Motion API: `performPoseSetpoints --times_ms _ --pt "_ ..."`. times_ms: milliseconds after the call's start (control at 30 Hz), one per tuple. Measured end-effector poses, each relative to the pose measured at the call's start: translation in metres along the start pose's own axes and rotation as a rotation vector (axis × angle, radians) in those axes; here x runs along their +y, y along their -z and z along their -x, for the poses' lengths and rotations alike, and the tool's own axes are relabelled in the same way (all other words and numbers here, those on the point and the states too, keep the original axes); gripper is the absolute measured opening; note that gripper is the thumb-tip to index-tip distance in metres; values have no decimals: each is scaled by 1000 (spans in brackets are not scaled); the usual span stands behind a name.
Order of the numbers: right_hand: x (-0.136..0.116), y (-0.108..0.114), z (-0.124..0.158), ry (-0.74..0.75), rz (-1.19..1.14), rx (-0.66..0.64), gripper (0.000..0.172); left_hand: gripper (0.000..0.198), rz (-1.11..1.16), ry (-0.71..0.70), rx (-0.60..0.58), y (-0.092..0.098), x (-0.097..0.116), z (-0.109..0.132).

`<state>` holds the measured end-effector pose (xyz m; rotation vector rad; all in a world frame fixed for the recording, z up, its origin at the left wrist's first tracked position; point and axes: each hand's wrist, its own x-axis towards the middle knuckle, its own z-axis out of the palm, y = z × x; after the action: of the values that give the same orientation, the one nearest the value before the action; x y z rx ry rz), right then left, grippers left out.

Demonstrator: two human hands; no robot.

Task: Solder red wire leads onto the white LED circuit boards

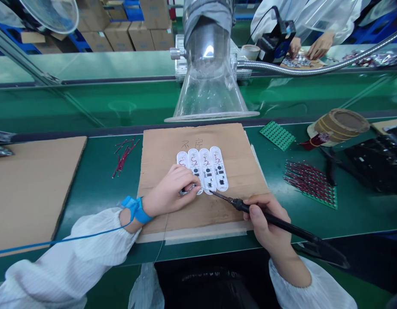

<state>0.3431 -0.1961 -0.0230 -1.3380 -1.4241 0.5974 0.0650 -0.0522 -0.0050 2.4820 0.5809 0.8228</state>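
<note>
Left hand: the left hand (pixel 177 186) is curled, finger and thumb pinching a thin wire (pixel 203 187) over the white boards.
Right hand: the right hand (pixel 267 216) is wrapped around a black soldering iron (pixel 242 205), like holding a pen.
Iron tip: near the bottom end of the third board from the left; I cannot tell if it touches.
White boards: four white boards (pixel 206 165) lie side by side on the brown cardboard (pixel 160 150).
Red wires: a small pile of red wires (pixel 122 161) lies left of the cardboard.
Above: a clear hood (pixel 211 96).
</note>
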Motion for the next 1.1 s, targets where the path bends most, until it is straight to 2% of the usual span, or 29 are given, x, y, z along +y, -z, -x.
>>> performPoseSetpoints --times_ms 167,367,433,533,633,767,833,933,1100 --pt "0 1 2 3 -15 21 10 13 -1 1 -1 1 0 -1" --pt "1 1 1 10 17 -41 9 13 -25 -9 13 0 3 -2" --pt "2 2 2 17 18 -15 11 14 -24 -22 31 4 5 0" --pt "2 5 4 14 -12 59 14 16 52 82 98 16 2 4" --pt "-2 4 6 11 18 67 11 15 210 224 130 29 -5 8" --pt "-7 -10 3 1 -8 67 11 10 288 113 6 32 -11 14" --pt "-6 -18 0 -9 -42 84 13 9 283 105 12 28 -10 16" --pt "-3 -24 0 -30 -75 83 13 21 277 125 51 23 -8 19" --pt "0 -20 2 -50 -75 62 12 15 219 120 44 19 -6 18"
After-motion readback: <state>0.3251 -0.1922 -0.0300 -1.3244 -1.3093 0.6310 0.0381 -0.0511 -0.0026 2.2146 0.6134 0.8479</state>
